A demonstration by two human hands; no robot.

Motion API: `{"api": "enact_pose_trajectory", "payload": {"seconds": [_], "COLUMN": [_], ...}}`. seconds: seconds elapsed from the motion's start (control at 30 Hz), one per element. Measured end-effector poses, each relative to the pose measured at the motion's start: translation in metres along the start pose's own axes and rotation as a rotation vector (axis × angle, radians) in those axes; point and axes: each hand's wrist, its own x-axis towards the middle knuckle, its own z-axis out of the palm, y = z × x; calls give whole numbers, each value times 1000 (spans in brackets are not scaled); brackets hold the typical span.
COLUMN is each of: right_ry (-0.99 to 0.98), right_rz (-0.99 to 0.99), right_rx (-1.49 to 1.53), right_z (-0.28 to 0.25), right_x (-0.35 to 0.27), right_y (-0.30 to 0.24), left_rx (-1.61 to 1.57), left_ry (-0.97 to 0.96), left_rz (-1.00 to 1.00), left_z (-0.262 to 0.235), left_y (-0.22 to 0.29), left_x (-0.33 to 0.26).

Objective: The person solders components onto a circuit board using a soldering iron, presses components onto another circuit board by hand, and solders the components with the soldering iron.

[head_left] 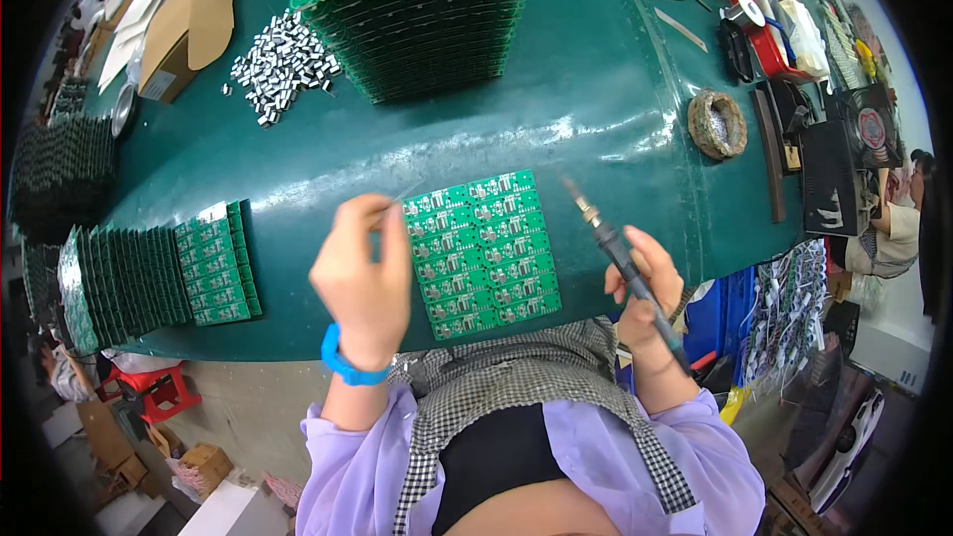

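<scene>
A green circuit board panel (pixel 483 250) with rows of small parts lies flat on the table in front of me. My left hand (pixel 365 273) is over the panel's left edge, thumb and forefinger pinched on a thin strand of solder wire (pixel 409 189) that shows only faintly. To the right of the panel, my right hand (pixel 647 283) grips a soldering iron (pixel 627 268) by its dark handle. The iron's tip points up and away to the left, in the air beside the panel's far right corner; it is a little blurred.
A tall stack of green boards (pixel 437 30) stands at the back beside a pile of small silvery parts (pixel 285 65). More boards (pixel 149 278) stand in a row at left. A round brown-rimmed bowl (pixel 717 125) and a black box (pixel 836 179) are at right.
</scene>
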Motion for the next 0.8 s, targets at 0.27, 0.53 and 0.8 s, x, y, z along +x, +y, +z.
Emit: {"api": "enact_pose_trajectory", "payload": {"seconds": [0.27,0.53,0.8], "right_ry": [-63,-42,-80], "right_rz": [-68,-114,-96], "right_rx": [-129,-120,-159], "right_z": [9,18,20], "right_x": [34,48,51], "right_y": [-15,-11,-11], "left_rx": [-17,57,48], "left_ry": [-313,-262,-262], "left_rz": [3,85,74], "left_z": [55,65,65], "left_y": [10,9,10], "left_x": [-5,-4,-4]}}
